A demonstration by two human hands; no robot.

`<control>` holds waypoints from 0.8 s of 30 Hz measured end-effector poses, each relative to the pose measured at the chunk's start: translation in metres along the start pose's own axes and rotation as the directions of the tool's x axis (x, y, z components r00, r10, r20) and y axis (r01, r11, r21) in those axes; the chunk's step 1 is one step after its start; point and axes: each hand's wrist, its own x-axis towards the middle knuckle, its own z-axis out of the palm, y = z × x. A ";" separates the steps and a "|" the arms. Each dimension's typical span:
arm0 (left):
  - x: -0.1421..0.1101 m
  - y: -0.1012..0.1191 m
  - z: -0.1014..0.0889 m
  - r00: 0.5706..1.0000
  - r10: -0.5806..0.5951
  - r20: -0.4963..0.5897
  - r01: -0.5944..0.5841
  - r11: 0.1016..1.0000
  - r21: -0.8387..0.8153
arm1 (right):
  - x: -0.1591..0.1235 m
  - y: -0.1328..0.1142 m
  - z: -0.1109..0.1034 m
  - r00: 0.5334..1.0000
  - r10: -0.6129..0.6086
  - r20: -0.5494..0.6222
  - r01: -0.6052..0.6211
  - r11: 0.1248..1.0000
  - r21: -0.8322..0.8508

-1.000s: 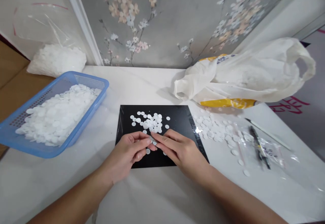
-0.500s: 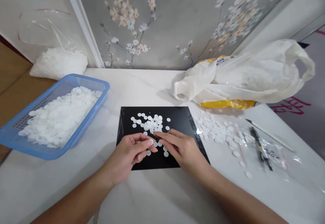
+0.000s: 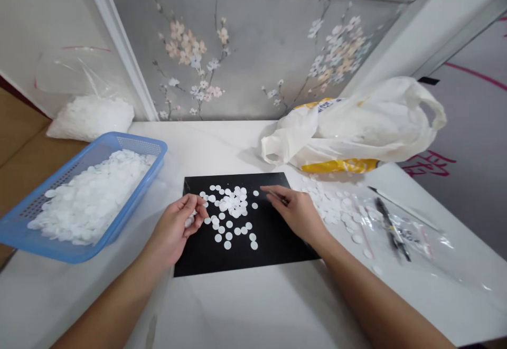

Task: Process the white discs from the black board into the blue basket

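Note:
My left hand (image 3: 176, 227) is at the left edge of a black board (image 3: 277, 248). Its fingers are curled around a few small white round discs, partly hidden in the palm. Over the board's right side hovers my right hand (image 3: 295, 209), its fingers stretched out and slightly apart, with no disc visible in them. Between the hands lies a loose heap of white discs (image 3: 233, 203) on the board. Several single discs are scattered around the heap, mostly toward me.
A blue basket (image 3: 101, 243) full of white discs stands at left, a clear bag (image 3: 93, 119) of white pieces behind it. At right are a white plastic bag (image 3: 356, 127), loose discs (image 3: 332, 206), a black pen (image 3: 392, 227), a white pen-like tool (image 3: 402, 207) and clear plastic bags.
My hands have moved apart: the left went left with discs in its fingers, the right went right, away from the heap. The view has tilted up slightly.

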 end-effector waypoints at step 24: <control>-0.001 0.001 -0.001 0.891 0.406 0.202 -0.266 0.109 0.958 | 0.019 -0.009 -0.006 0.957 -0.015 0.289 -0.107 0.909 0.402</control>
